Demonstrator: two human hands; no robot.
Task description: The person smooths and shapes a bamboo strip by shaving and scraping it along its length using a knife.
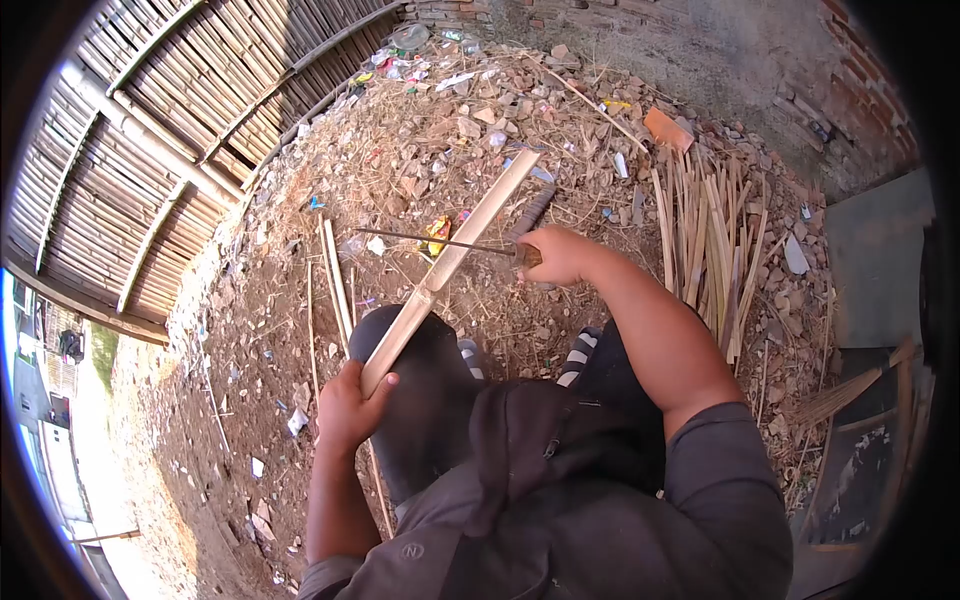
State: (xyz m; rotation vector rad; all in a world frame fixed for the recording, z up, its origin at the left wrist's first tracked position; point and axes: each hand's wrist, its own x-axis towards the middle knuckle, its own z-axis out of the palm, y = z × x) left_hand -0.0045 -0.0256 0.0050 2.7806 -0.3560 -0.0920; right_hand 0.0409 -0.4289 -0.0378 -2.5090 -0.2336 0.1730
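My left hand [352, 405] is closed round the near end of a split bamboo piece [487, 214], which slants up and away with its pale hollow side facing me. A node crosses it about midway. My right hand [556, 256] grips the wooden handle of a long, thin-looking knife [410, 237]. The dark blade points left and crosses the bamboo beyond the node; I cannot tell whether it touches. Just past my right hand, a dark ridged rod [532, 212] lies on the ground, its lower end partly hidden.
Split bamboo strips [700, 240] lie in a pile at the right, and a few strips [335, 275] lie at the left. Rubble and litter [470, 125] cover the ground. A bamboo fence [190, 130] stands left, a brick wall [690, 70] behind, and a dark panel [880, 260] right.
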